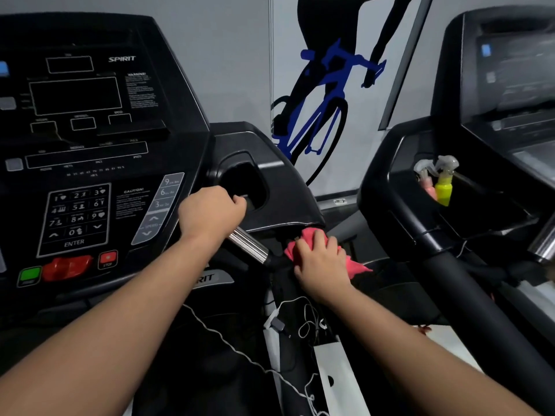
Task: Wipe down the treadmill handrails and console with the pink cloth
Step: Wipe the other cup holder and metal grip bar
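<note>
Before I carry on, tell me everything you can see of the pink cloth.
The crumpled pink fabric cloth looks soft and thin, bunched into folds rather than spread flat. It lies on the black treadmill handrail, just under the black console wing. The right hand covers its middle, fingers curled over it and pressing it down; one pointed corner sticks out to the right of the hand. The left hand, on the chrome bar, does not touch it.
</note>
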The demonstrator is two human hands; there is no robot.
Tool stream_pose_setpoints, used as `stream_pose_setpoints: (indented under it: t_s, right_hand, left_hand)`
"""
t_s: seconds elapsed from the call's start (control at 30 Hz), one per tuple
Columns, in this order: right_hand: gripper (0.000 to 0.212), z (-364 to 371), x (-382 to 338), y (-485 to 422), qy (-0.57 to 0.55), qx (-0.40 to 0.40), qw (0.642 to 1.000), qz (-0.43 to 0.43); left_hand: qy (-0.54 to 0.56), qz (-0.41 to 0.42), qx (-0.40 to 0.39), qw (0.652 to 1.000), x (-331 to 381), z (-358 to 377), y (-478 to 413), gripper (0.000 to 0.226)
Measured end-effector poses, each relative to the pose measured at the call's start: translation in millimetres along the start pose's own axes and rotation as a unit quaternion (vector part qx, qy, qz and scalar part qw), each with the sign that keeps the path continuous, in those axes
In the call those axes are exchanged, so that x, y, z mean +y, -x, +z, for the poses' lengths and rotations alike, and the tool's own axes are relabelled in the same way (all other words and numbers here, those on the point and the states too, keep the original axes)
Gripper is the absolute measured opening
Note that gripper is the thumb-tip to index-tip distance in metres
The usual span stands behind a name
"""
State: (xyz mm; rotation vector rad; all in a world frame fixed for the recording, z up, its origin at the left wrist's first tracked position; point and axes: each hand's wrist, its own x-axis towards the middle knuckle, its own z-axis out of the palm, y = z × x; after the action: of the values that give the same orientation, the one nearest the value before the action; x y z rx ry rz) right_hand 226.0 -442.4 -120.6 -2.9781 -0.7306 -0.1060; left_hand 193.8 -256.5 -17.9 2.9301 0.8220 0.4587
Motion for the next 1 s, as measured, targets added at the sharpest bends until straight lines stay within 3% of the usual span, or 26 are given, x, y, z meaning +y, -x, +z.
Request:
stream_pose_setpoints:
  t_s: [0.1, 0.33, 0.63, 0.77, 1.0]
  right_hand:
    - [0.040, 7, -2, -3, 0.055, 0.028, 0.998, 0.010]
    - [0.031, -12, -17, -22, 0.055, 0.016, 0.998, 0.041]
    - [0.039, -6, 1, 28, 0.090, -0.067, 0.991, -0.067]
    - [0.036, -14, -1, -1, 0.100, -0.063, 0.992, -0.052]
    - [0.040, -2, -19, -8, 0.251, -0.076, 0.961, -0.084]
  left_hand:
    - [0.009, 0.003, -0.008, 1.000, -2, -2, 2, 0.040]
    - [0.029, 0.004, -0.004, 1.000, -4, -3, 1, 0.040]
    - [0.037, -0.017, 0.009, 0.999, -1, 0, 3, 0.038]
    - [0.042, -0.023, 0.007, 0.999, -2, -1, 2, 0.038]
    - [0.050, -0.020, 0.008, 0.999, -3, -2, 3, 0.041]
